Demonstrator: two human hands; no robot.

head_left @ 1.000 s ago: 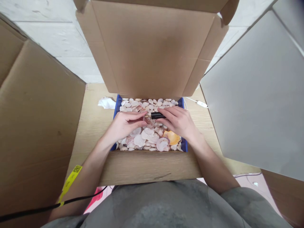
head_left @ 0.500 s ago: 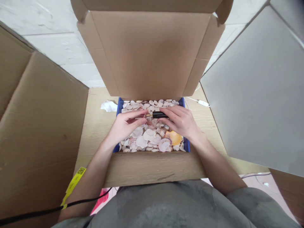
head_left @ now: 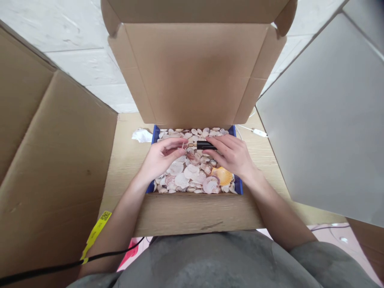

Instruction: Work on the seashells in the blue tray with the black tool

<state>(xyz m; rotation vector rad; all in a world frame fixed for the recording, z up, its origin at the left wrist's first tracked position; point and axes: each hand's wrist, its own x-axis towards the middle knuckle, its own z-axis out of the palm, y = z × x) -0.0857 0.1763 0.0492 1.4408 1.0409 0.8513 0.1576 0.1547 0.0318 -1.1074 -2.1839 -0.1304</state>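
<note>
Seashells fill a shallow blue-sided cardboard box on the wooden table. Over the shells, my right hand grips a black cylindrical tool with a thin brass-coloured tip pointing left. My left hand pinches a small, thin, pale piece between thumb and fingers, edge-on to the camera; it looks like a shell. The tool's tip is close to this piece, and whether they touch is too small to tell. An orange shell lies below my right hand.
The box's lid stands open behind the shells. Cardboard rises at the left and a grey panel at the right. Crumpled white tissue and a white cable switch lie beside the box. A black cable crosses the lower left.
The whole view has shifted slightly, so things appear a little further right and down. The tool's tip now shows a bit more between my hands; both grips stay the same.
</note>
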